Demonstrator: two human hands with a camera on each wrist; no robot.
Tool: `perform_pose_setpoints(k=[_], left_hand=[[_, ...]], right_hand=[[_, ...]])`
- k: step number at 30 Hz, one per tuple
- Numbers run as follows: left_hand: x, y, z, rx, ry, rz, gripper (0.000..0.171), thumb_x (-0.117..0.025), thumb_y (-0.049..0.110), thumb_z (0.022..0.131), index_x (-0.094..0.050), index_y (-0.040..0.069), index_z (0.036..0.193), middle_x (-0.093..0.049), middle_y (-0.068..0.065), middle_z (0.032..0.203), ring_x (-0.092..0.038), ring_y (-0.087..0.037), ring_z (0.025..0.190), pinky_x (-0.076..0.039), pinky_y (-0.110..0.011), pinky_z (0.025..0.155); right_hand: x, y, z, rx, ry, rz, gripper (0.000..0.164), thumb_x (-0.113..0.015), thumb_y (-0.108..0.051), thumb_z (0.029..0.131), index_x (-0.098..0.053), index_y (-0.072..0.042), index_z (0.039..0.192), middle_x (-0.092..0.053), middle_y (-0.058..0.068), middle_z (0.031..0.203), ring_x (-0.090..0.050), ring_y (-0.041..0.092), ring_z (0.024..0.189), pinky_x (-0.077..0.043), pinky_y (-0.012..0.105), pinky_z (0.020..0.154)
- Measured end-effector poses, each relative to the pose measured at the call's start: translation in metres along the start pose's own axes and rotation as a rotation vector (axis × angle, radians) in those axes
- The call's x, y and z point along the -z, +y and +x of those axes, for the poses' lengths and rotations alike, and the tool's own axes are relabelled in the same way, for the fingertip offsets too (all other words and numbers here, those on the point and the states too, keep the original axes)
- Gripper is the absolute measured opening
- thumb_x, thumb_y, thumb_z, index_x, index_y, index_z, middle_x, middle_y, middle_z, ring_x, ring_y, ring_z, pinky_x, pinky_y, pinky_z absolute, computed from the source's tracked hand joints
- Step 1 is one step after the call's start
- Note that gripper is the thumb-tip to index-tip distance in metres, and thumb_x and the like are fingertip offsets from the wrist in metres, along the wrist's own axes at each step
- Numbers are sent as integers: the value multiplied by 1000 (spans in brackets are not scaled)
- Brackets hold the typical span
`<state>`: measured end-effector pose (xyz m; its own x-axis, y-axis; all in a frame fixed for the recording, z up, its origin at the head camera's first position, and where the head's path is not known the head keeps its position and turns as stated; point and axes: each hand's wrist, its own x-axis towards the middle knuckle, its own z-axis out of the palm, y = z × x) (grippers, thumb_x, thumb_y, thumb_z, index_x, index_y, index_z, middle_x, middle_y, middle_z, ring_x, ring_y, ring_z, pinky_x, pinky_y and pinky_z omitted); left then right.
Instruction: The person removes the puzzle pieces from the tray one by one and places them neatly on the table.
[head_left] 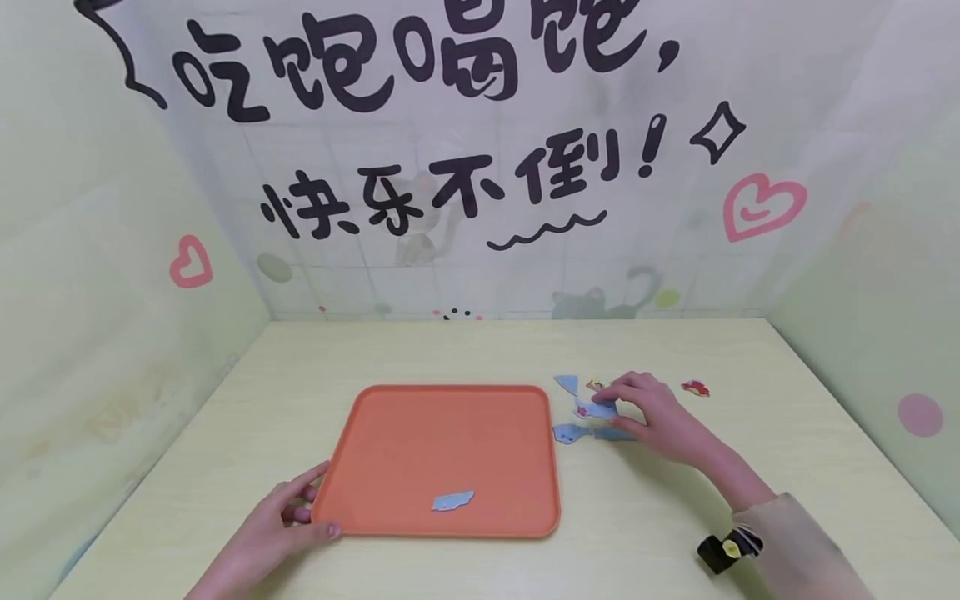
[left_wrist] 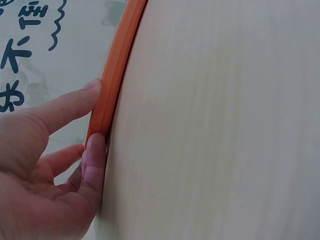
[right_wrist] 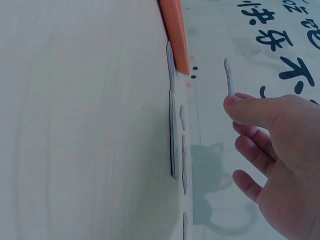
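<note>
My left hand (head_left: 270, 523) grips the near left corner of an orange tray (head_left: 450, 450), thumb at the front edge and fingers along the left side. In the left wrist view, thumb and fingertips touch the tray's rim (left_wrist: 112, 80). One light blue puzzle piece (head_left: 453, 501) lies flat inside the tray near the front. Right of the tray, my right hand (head_left: 660, 421) pinches another blue puzzle piece (head_left: 596, 409) with a pink mark between thumb and fingers. The right wrist view shows this held piece (right_wrist: 229, 76) raised off the table, seen edge-on.
More blue pieces lie about the right hand: a pointed piece (head_left: 567, 383), a wavy one (head_left: 570, 432), and one (head_left: 613, 434) partly under the hand. A red piece (head_left: 697, 388) sits farther right. Printed cloth walls (head_left: 480, 283) stand behind and beside the table.
</note>
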<state>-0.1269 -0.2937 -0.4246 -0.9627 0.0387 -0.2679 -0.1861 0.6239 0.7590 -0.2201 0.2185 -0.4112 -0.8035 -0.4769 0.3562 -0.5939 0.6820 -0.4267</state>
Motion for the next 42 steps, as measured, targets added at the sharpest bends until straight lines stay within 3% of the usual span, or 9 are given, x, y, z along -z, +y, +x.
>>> perform_pose_setpoints(k=[11,18,22,26,29,36,42], left_hand=[[0,0,1,6,4,33,91,-82,32,79,-34,13,154,-46,-10,125,-48,-12,91,-40,-22,75],[0,0,1,9,-2,19,91,-82,31,79,-33,13,154,-46,-10,125,-48,-12,92,-40,-23,76],[0,0,2,18,5,51,92,-82,34,79,-33,13,155,-46,-10,126,-48,-13,93,-40,-23,76],[0,0,3,29,11,64,93,-82,35,78,-34,13,154,-47,-9,125,-48,-14,94,-40,-23,76],[0,1,3,33,12,60,93,-83,35,78,-34,13,154,-47,-9,125,-48,-15,94,-40,-23,76],[0,1,2,35,11,51,93,-83,35,78,-34,13,154,-47,-9,125,-47,-15,94,-40,-23,76],[0,1,3,38,8,48,94,-83,35,78,-34,12,154,-46,-9,124,-47,-15,94,-40,-24,76]], right_hand=[[12,30,-26,-28,36,-93,33,-76,-3,82,-71,-15,113,-64,-2,107,-58,20,101,-44,36,88],[21,41,-40,-54,34,-122,33,-76,-2,81,-71,-14,110,-66,-1,105,-55,19,99,-41,38,87],[28,45,-45,-94,0,-91,31,-74,1,81,-71,-11,110,-67,4,107,-56,30,108,-44,49,94],[33,49,-51,-138,-28,-25,31,-72,4,81,-70,-6,111,-67,14,113,-45,49,127,-33,65,102],[35,50,-53,-143,-31,-26,31,-72,4,81,-70,-5,110,-67,15,114,-42,52,130,-32,66,103],[38,53,-58,-133,-48,-107,30,-74,-2,81,-72,-11,109,-69,4,109,-59,27,102,-44,40,88],[40,55,-61,-150,-92,-100,29,-74,-3,81,-72,-12,108,-69,1,108,-59,21,98,-45,35,86]])
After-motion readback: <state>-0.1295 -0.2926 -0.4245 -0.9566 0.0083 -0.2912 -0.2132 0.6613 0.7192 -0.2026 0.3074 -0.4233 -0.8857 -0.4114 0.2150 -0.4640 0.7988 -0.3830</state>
